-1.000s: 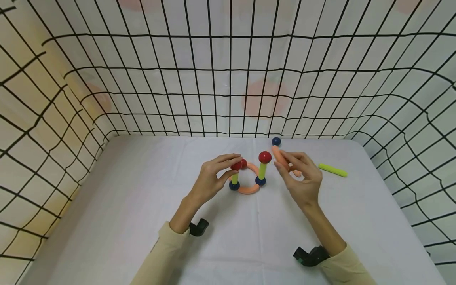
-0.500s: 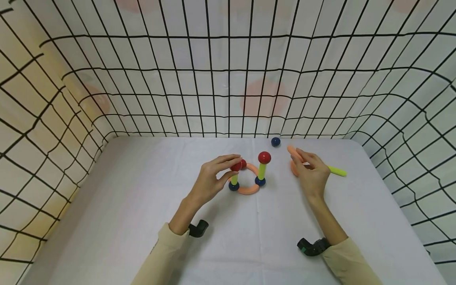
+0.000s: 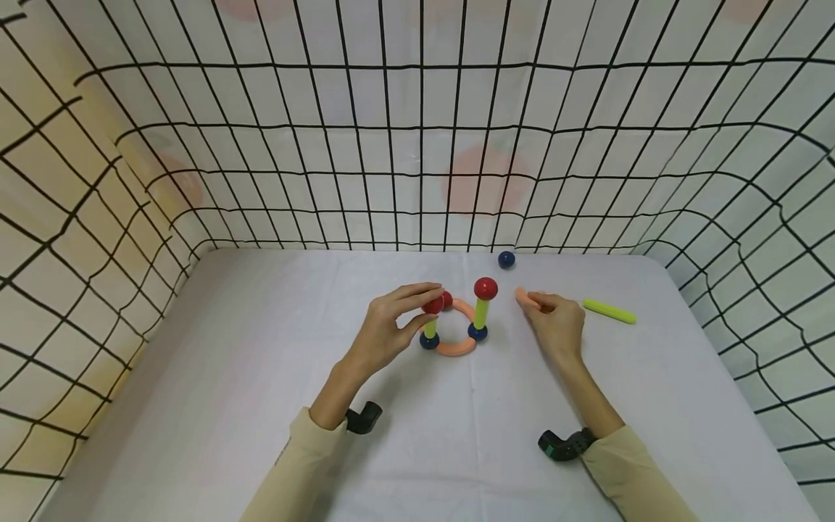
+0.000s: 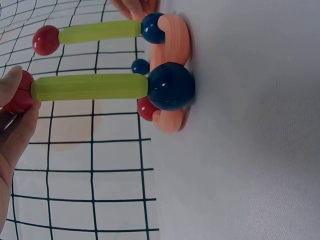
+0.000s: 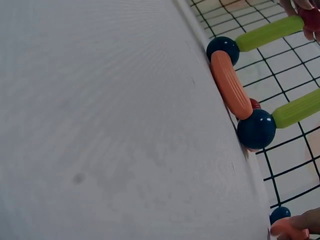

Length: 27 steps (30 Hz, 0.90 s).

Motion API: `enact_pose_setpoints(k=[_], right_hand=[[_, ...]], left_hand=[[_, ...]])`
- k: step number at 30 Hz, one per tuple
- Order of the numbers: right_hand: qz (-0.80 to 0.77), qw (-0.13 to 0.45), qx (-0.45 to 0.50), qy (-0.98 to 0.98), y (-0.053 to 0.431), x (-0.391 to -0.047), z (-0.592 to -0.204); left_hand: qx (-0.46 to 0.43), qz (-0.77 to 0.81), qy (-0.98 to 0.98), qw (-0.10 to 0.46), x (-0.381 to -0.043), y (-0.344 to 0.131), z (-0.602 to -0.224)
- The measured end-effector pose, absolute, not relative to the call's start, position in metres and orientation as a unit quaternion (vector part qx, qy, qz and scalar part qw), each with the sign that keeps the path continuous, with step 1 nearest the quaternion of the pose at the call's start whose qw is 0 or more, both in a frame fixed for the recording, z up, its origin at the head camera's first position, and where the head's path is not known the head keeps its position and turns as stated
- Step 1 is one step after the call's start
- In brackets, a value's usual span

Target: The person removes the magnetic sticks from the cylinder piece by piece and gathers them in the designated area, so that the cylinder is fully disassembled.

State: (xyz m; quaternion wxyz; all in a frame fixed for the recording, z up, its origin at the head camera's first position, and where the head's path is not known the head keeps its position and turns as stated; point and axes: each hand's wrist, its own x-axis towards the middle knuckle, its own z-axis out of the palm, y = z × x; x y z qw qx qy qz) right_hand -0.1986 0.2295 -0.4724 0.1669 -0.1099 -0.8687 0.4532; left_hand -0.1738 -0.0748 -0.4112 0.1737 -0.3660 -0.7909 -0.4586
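In the head view my left hand pinches a red ball at the top of an upright yellow-green stick. A dark blue ball forms that stick's foot. Curved orange sticks join the balls into a ring lying on the table. On the ring's right side stands a second yellow-green stick, capped by a red ball. To the right of the ring, my right hand holds a curved orange stick low over the table; its fingers partly hide it.
A loose dark blue ball lies near the back edge of the white-covered table. Right of my right hand lies a loose yellow-green stick. Black wire mesh rises behind the table and along both sides.
My right hand has carried the curved orange stick away from beside the loose blue ball, rightward and then down to the table. My left hand has kept its place on the red ball.
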Motion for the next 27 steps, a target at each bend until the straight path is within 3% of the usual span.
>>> enact_pose_setpoints(k=[7,27], right_hand=[[0.378,0.196,-0.082,-0.901,0.2287,-0.1996,-0.4736],[0.322,0.180,-0.052,-0.928,0.2306,-0.1935,-0.4732]], left_hand=[[-0.368,-0.460,-0.791,0.166,-0.1736,-0.0738,-0.4101],[-0.361,-0.471,-0.787,0.167,-0.1751,-0.0738,-0.4135]])
